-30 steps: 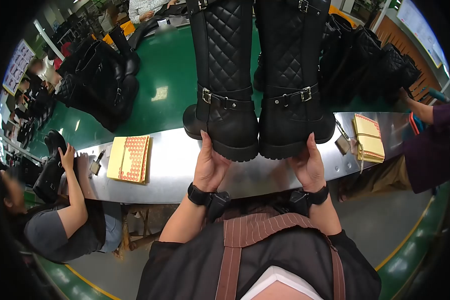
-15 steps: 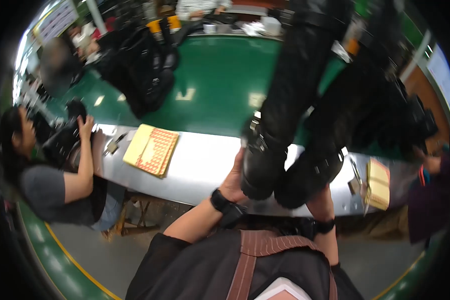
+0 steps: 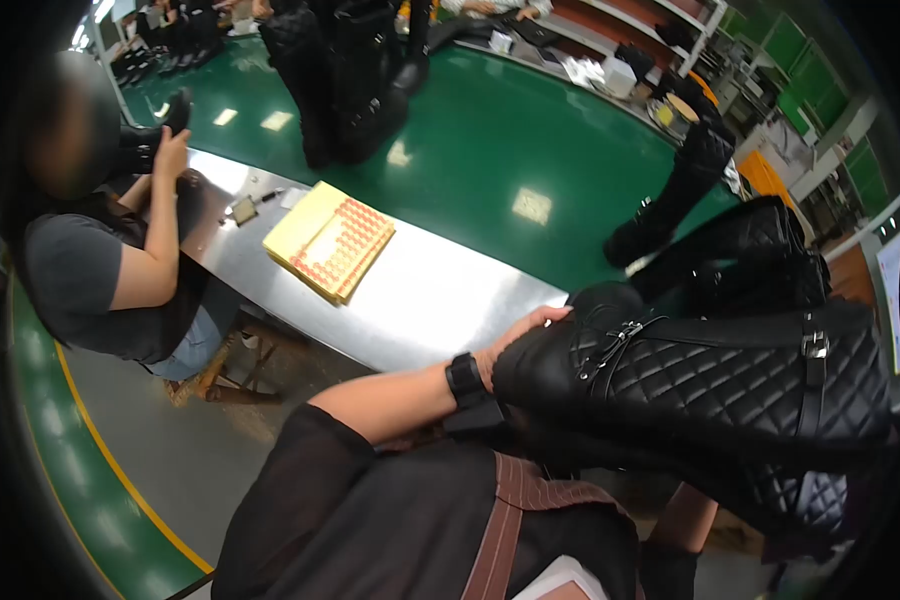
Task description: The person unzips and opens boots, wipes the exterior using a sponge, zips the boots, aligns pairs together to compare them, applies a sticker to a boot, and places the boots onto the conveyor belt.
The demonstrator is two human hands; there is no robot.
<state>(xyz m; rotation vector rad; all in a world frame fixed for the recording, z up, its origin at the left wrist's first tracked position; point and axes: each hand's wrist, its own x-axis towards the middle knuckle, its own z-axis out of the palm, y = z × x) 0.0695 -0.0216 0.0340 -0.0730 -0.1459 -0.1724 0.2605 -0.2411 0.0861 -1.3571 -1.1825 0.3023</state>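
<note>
A tall black quilted boot (image 3: 710, 375) with buckled straps lies sideways in front of me, its toe to the left and its shaft to the right. My left hand (image 3: 518, 340) grips it at the toe end, the thumb on top near the edge of the metal bench. Another quilted boot (image 3: 800, 495) shows below it, mostly covered. My right forearm reaches up under the boots, and they hide the right hand, so its hold cannot be seen.
On the metal bench edge (image 3: 450, 300) lies a stack of yellow, red-patterned sheets (image 3: 335, 240). Black boots stand on the green conveyor surface (image 3: 470, 130), including a boot (image 3: 675, 195) at right. At left, a seated co-worker (image 3: 100, 240) handles a black boot.
The boots have swung from upright, toes down, to lying sideways with their shafts to the right. My view has turned right. The right hand has gone out of sight behind them.
</note>
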